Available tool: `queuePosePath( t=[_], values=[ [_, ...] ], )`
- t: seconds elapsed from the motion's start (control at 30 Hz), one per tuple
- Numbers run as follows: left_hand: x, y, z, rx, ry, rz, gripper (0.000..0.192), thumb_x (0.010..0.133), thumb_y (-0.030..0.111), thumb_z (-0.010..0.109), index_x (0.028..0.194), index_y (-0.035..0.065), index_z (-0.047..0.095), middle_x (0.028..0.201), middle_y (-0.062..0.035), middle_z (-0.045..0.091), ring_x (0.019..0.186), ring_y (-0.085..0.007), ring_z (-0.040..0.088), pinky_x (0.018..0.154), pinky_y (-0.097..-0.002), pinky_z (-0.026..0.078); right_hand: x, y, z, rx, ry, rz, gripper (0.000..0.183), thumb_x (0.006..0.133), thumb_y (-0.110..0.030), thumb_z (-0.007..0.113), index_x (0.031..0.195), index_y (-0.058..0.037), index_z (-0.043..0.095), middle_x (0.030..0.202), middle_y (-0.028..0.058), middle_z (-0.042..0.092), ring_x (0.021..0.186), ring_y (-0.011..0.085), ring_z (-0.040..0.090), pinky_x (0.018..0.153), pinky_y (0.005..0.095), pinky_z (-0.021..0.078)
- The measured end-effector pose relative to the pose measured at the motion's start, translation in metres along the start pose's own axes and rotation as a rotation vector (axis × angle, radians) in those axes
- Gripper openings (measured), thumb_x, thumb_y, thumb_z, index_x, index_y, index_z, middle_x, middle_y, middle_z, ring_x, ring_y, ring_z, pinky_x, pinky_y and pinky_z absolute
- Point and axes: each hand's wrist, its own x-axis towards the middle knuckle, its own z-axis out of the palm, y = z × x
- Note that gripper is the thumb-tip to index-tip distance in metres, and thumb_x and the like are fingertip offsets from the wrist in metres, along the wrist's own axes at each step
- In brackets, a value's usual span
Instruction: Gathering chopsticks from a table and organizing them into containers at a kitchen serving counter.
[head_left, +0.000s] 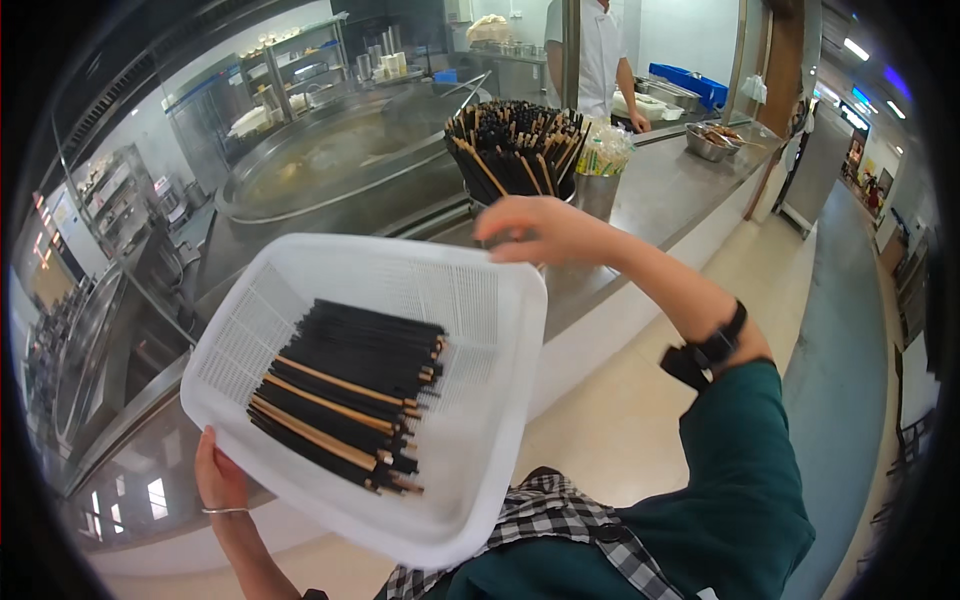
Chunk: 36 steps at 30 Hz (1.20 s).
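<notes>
My left hand (219, 474) grips the lower left rim of a white plastic basket (517, 360), held tilted in front of me. Inside the basket lies a pile of chopsticks (367, 352), mostly black, with several light wooden ones among them. Over the basket's far rim is my right hand (525, 229), slightly blurred, its fingers apart and nothing seen in them. Just beyond it, a round holder packed with upright black and wooden chopsticks (517, 142) stands on the counter. Whether my right hand touches the rim cannot be told.
A metal container of wrapped items (602, 161) stands right of the chopstick holder. A metal bowl of food (712, 142) sits farther along the steel counter (652, 187). Behind the counter are a large round pan (322, 161) of liquid and a person in white (600, 56).
</notes>
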Motion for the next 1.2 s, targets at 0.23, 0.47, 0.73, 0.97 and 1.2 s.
queuePosePath(
  t=[0.23,0.47,0.73,0.97,1.2],
  values=[
    [0.012,-0.005,0.030,0.028,0.124,-0.111,0.044,0.094,0.033,0.040,0.123,0.0011,0.046,0.115,-0.0114,0.056,0.106,-0.0227,0.054,0.095,-0.0350,0.041,-0.088,0.168,0.003,0.480,0.717,0.398,0.053,0.075,-0.018,0.072,0.118,0.0026,0.049,0.107,0.0109,0.057,0.094,0.0193,0.057,0.081,0.0280,0.0461],
    [-0.125,-0.016,-0.103,0.611,0.667,0.467,0.049,0.095,0.025,0.035,0.137,0.0027,0.022,0.134,-0.0118,0.038,0.119,-0.0212,0.043,0.097,-0.0304,0.040,-0.027,0.247,-0.009,0.228,0.814,0.090,0.089,0.067,-0.019,0.079,0.134,0.0026,0.025,0.124,0.0163,0.045,0.116,0.0230,0.043,0.097,0.0343,0.0357],
    [-0.259,-0.022,0.253,1.052,1.128,0.821,0.040,0.095,0.019,0.035,0.130,-0.0005,0.036,0.130,-0.0164,0.040,0.120,-0.0243,0.042,0.103,-0.0349,0.033,0.019,0.239,-0.044,0.474,0.650,-0.016,0.103,0.056,-0.018,0.084,0.134,0.0034,0.020,0.129,0.0186,0.035,0.118,0.0293,0.039,0.100,0.0357,0.0312],
    [-0.091,-0.064,0.427,1.209,0.251,0.676,0.060,0.072,0.012,0.066,0.125,-0.0016,0.040,0.117,-0.0109,0.050,0.111,-0.0215,0.048,0.098,-0.0341,0.035,0.071,0.226,-0.061,0.168,0.617,-0.331,0.100,0.056,-0.021,0.081,0.136,-0.0037,0.023,0.129,0.0185,0.035,0.121,0.0351,0.033,0.102,0.0414,0.0284],
    [0.067,-0.177,0.535,1.489,0.008,0.846,0.105,0.057,0.039,0.080,0.137,0.0047,0.021,0.137,-0.0238,0.026,0.127,-0.0404,0.026,0.104,-0.0448,0.026,0.116,0.234,-0.087,0.224,0.572,-0.402,0.079,0.063,-0.026,0.071,0.131,-0.0072,0.035,0.128,0.0195,0.041,0.118,0.0343,0.040,0.099,0.0399,0.0329]
  ],
)
